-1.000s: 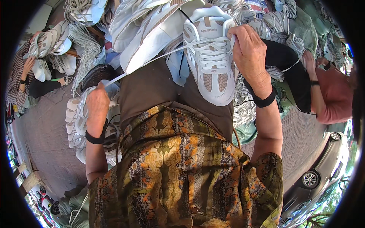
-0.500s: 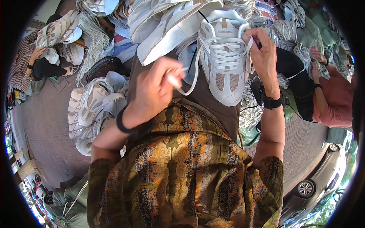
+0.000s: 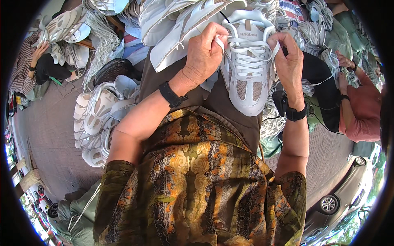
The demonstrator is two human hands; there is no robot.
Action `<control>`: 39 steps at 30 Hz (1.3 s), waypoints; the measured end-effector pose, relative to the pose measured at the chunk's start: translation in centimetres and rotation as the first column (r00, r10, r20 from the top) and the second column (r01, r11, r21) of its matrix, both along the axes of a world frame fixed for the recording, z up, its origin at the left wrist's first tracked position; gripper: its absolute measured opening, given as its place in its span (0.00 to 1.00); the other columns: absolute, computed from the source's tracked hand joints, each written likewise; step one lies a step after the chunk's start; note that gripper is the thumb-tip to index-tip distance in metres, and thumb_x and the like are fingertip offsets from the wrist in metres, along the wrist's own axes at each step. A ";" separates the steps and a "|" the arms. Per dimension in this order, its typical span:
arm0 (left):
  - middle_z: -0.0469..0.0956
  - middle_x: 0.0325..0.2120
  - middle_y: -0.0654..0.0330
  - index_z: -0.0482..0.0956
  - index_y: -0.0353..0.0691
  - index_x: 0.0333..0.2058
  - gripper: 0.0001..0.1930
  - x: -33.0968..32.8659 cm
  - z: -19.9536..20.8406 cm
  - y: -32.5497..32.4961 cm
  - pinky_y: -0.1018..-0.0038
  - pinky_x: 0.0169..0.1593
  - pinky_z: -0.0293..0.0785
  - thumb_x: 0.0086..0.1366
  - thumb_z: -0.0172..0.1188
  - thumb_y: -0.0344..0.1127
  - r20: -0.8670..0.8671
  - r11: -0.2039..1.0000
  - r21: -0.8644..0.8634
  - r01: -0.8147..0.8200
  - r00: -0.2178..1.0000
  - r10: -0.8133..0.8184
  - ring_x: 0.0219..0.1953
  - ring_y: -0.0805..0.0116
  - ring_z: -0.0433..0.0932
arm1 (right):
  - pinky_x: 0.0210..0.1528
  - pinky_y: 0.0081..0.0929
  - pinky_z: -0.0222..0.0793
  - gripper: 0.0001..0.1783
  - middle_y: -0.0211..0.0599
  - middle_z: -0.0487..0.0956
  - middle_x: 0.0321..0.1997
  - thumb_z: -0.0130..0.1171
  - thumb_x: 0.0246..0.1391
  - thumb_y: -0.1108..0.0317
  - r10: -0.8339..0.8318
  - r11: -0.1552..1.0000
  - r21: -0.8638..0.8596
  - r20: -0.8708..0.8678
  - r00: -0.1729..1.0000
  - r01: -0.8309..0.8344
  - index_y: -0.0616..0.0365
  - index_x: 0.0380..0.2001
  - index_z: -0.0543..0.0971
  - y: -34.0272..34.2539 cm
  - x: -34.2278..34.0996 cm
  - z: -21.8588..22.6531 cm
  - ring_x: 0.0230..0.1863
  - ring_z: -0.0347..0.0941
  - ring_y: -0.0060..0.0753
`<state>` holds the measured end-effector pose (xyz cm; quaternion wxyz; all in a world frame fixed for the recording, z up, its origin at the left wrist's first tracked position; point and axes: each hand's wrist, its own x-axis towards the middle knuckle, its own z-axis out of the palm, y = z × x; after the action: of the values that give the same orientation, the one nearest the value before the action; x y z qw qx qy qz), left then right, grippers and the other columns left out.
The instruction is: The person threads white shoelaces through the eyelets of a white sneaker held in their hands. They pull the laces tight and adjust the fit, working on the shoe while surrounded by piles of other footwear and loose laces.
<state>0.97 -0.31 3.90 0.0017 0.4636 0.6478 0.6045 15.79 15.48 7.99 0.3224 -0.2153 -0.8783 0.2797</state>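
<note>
1. Two bare hands work at one sneaker [image 3: 245,92], which rests on the person's right thigh, over the brown trousers [image 3: 152,84], with its toe pointing to the person's body.
2. The left hand [image 3: 205,52] is at the left side of the sneaker's tongue; its fingers are curled, and they pinch the white lace [image 3: 248,67].
3. The left elbow is bent outward, so this forearm goes slantwise up to the right.
4. The right hand [image 3: 288,59] is at the opposite side, with thumb and forefinger gripping the same lace.
5. The right forearm stands almost straight, pointing forward.
</note>
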 end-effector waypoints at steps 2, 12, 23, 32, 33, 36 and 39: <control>0.74 0.18 0.59 0.70 0.41 0.34 0.03 0.1 0.0 0.0 0.72 0.27 0.72 0.64 0.52 0.25 -0.024 1.000 0.020 0.001 1.000 0.000 0.22 0.63 0.78 | 0.36 0.16 0.64 0.04 0.24 0.75 0.28 0.59 0.57 0.72 0.007 1.000 -0.018 -0.015 1.000 -0.008 0.61 0.34 0.76 0.0 0.0 -0.2 0.32 0.66 0.13; 0.76 0.22 0.55 0.69 0.43 0.37 0.09 -0.1 -0.5 0.5 0.63 0.28 0.72 0.59 0.53 0.23 -0.146 1.000 -0.009 -0.009 0.989 0.008 0.25 0.50 0.78 | 0.37 0.16 0.64 0.05 0.25 0.75 0.29 0.58 0.58 0.72 0.040 0.999 -0.037 0.025 0.999 -0.039 0.62 0.34 0.75 0.0 0.1 0.6 0.33 0.66 0.14; 0.76 0.19 0.57 0.71 0.39 0.35 0.06 -0.8 0.5 1.1 0.65 0.28 0.70 0.59 0.55 0.25 0.007 0.992 -0.115 0.050 0.999 -0.050 0.23 0.58 0.77 | 0.45 0.21 0.67 0.07 0.26 0.78 0.33 0.57 0.57 0.75 0.153 0.973 -0.186 0.082 0.985 -0.136 0.63 0.39 0.76 -0.7 0.7 4.7 0.38 0.71 0.18; 0.73 0.17 0.63 0.79 0.37 0.31 0.05 -1.5 -1.1 0.1 0.75 0.26 0.65 0.61 0.57 0.30 0.306 0.987 -0.065 0.149 0.944 -0.122 0.20 0.76 0.68 | 0.38 0.34 0.70 0.07 0.39 0.77 0.30 0.61 0.45 0.76 0.291 0.758 0.504 0.308 0.906 -0.415 0.61 0.31 0.78 -0.3 -5.2 2.3 0.33 0.74 0.44; 0.73 0.17 0.63 0.80 0.37 0.31 0.04 -1.6 -1.2 0.0 0.76 0.26 0.65 0.60 0.57 0.30 0.299 0.985 -0.076 0.153 0.946 -0.124 0.20 0.76 0.68 | 0.39 0.34 0.69 0.07 0.39 0.77 0.29 0.61 0.45 0.76 0.284 0.801 0.422 0.355 0.891 -0.424 0.60 0.31 0.79 -0.4 -5.5 2.4 0.33 0.74 0.43; 0.73 0.16 0.64 0.80 0.37 0.30 0.04 -1.6 -0.7 -0.3 0.76 0.25 0.64 0.59 0.57 0.28 0.413 0.980 -0.083 0.179 0.902 -0.130 0.19 0.77 0.67 | 0.40 0.35 0.69 0.06 0.37 0.76 0.28 0.61 0.46 0.74 0.294 0.880 0.212 0.459 0.838 -0.425 0.58 0.31 0.80 -0.6 -6.0 3.0 0.34 0.74 0.42; 0.72 0.15 0.63 0.79 0.37 0.28 0.03 -1.1 -0.9 0.2 0.77 0.25 0.63 0.57 0.57 0.27 0.407 0.984 -0.062 0.170 0.904 -0.130 0.18 0.76 0.67 | 0.41 0.35 0.68 0.05 0.36 0.76 0.29 0.60 0.47 0.72 0.340 0.869 0.163 0.487 0.805 -0.466 0.58 0.30 0.80 -0.4 -6.0 3.1 0.35 0.74 0.41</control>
<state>-0.12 -0.07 3.02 0.2034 0.3775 0.6244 0.6529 9.82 15.11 11.09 0.0732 -0.0327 -0.9837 0.1610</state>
